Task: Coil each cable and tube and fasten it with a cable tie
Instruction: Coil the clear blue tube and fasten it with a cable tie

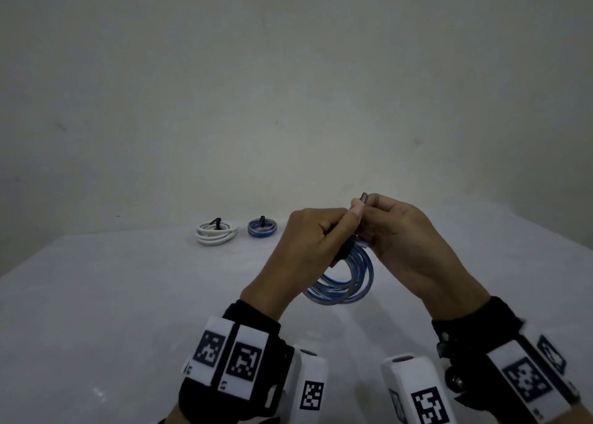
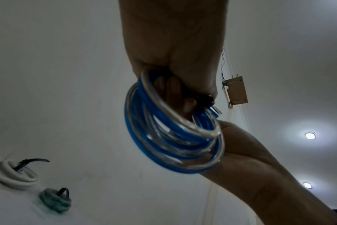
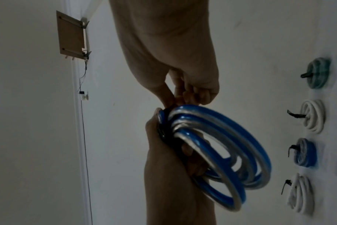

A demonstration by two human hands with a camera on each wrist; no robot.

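**Blue-and-clear tube coil held in both hands above the counter**

Head view: The blue-and-clear tube coil [image 1: 345, 279] hangs at lower centre of the frame, clear of the white counter [image 1: 112, 311]. The left hand [image 1: 305, 250] has its fingers curled round the top of the coil, where a black cable tie [image 1: 348, 247] wraps the loops. The right hand [image 1: 401, 240] pinches the tie's free end between thumb and fingers, the tip showing above both hands. Left of centre on the counter lie a tied white cable coil [image 1: 216, 232] and, just beside it, a tied blue tube coil [image 1: 262, 227].

Left wrist view: The tube coil [image 2: 173, 137] fills the centre, with the left hand [image 2: 173, 45] gripping it from above and the right hand [image 2: 250, 159] at lower right. The white coil [image 2: 13, 175] and a greenish coil [image 2: 55, 201] lie at lower left, each tied.

Right wrist view: The right hand [image 3: 173, 53] reaches down from the top; its fingertips [image 3: 185, 94] are closed at the coil's bound point. The left hand [image 3: 173, 167] clasps the coil [image 3: 221, 152] from below. Four tied coils line the right edge.
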